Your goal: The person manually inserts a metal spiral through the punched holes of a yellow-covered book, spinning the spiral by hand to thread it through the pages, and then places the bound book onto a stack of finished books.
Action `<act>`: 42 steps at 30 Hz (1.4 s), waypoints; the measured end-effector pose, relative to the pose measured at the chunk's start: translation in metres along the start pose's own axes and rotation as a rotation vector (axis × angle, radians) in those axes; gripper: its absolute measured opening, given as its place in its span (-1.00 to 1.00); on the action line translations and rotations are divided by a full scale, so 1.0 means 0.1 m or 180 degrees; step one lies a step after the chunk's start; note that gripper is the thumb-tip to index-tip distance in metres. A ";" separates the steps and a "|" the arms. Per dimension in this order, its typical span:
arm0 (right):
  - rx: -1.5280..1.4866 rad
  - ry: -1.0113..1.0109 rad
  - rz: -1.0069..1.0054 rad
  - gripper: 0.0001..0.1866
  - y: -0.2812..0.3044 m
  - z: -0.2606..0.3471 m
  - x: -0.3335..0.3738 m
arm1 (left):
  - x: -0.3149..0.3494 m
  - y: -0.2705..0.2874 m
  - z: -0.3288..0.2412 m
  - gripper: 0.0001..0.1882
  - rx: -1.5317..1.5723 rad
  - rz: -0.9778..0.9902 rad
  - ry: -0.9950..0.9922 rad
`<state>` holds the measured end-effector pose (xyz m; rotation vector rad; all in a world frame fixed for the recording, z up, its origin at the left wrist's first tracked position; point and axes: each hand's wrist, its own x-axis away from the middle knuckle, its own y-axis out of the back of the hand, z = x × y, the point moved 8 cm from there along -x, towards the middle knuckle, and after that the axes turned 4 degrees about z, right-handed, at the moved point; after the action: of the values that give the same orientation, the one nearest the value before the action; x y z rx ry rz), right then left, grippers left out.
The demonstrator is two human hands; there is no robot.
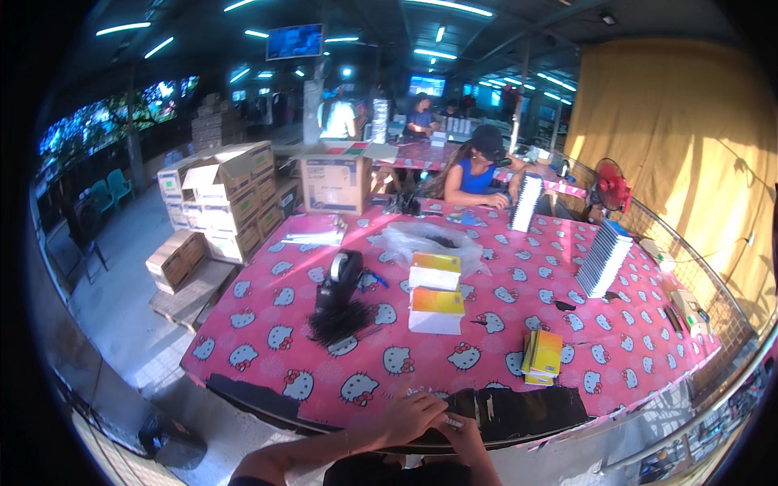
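Observation:
My left hand (412, 417) reaches across at the near edge of the table, fingers stretched out beside my right hand. My right hand (464, 436) is closed around a small pale object (454, 422); its kind cannot be made out. Just beyond both hands lies a dark bare patch (519, 411) along the table edge. To the right sits a small pile of yellow booklets (545, 356). Farther in, two stacks with yellow tops and white sides, a nearer stack (436, 312) and a farther stack (435, 271), stand one behind the other.
On the pink patterned tablecloth (267, 381) are a black tape dispenser (342, 274), thin black strips (344, 324), a plastic bag (417, 241) and a tall blue-topped stack (604, 259). A cardboard box (336, 185) stands far left. Across the table sits a person in blue (474, 178).

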<state>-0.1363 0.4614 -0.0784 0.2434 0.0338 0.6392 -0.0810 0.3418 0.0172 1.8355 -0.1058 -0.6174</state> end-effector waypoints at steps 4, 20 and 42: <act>0.0165 0.0232 -0.0058 -0.79 -0.02 0.01 0.05 | 0.01 -0.17 -0.02 -0.65 0.0034 0.0356 -0.0197; 0.0165 0.0763 -0.0082 -0.78 0.10 0.11 0.09 | 0.00 -0.26 -0.13 -0.67 0.0259 -0.0515 -0.0063; -0.0479 0.0459 -0.0889 -0.76 0.24 0.20 0.30 | -0.18 0.01 -0.07 -0.76 0.0481 -0.0333 0.0126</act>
<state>-0.1242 0.4936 -0.0515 0.0449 0.1550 0.3779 -0.0930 0.3539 0.0256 2.0082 -0.0307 -0.6604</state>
